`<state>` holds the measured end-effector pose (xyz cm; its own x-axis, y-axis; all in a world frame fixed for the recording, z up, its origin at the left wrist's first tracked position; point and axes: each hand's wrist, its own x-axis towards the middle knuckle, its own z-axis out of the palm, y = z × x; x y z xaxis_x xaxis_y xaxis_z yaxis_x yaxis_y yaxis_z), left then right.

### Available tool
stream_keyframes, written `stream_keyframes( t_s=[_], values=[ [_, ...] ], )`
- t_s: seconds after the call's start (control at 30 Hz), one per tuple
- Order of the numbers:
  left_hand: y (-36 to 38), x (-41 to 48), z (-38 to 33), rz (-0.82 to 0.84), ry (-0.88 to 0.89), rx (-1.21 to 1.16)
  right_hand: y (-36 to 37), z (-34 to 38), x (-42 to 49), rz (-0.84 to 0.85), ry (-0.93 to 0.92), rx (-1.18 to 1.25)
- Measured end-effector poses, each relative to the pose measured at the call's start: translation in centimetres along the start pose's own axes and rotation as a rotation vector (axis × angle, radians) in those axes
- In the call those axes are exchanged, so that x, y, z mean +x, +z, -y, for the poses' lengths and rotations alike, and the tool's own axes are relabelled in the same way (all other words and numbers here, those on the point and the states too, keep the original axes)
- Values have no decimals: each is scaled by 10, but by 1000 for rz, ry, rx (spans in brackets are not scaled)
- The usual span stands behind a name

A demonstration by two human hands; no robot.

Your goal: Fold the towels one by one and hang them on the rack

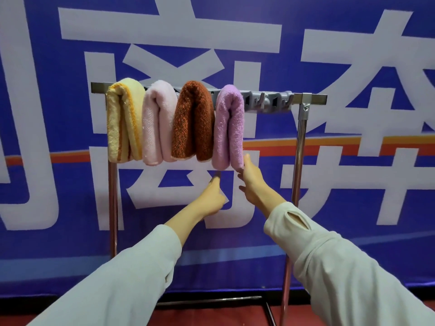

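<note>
Purple towel astride rack bar, 3 o'clock of brown towel, packed close to spare room. Right hand at its 5 o'clock lightly pinches hem, likely evening drape. Left hand at 6 o'clock, blurred, loose, holding nothing.

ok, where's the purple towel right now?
Head view: the purple towel hangs folded over the rack bar, rightmost of four, just right of the brown towel and left of the gray hooks. The right hand is at its lower right corner.
</note>
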<state>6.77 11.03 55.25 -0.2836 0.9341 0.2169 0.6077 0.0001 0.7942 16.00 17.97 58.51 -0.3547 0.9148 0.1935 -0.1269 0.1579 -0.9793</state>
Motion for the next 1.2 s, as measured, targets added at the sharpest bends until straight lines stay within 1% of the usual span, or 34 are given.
stream_keyframes(
  t_s=[0.07, 0.13, 0.27, 0.47, 0.7, 0.9, 1.0, 1.1, 1.13, 1.2],
  values=[
    [3, -8, 11, 27, -84, -2, -10, -13, -12, -18, 99, -1],
    [6, -22, 21, 42, -147, -42, -21, -29, -28, 3, 178, -30],
    [17, -59, 40, 37, -225, -199, -46, -73, -64, 16, 256, -90],
    [53, -104, 82, 100, -368, -269, -81, -140, -113, 6, 405, -98],
    [130, -130, 172, 230, -553, -245, -107, -258, -146, 15, 621, -117],
    [216, -143, 275, 314, -725, -209, -126, -382, -168, -28, 775, -196],
    [254, -152, 318, 360, -786, -190, -138, -431, -180, -15, 828, -273],
    [286, -161, 353, 405, -802, -186, -147, -470, -189, -7, 839, -368],
    [295, -165, 362, 420, -804, -177, -148, -482, -193, 7, 833, -422],
    [311, -176, 374, 447, -811, -162, -147, -502, -202, 95, 796, -567]
  ],
)
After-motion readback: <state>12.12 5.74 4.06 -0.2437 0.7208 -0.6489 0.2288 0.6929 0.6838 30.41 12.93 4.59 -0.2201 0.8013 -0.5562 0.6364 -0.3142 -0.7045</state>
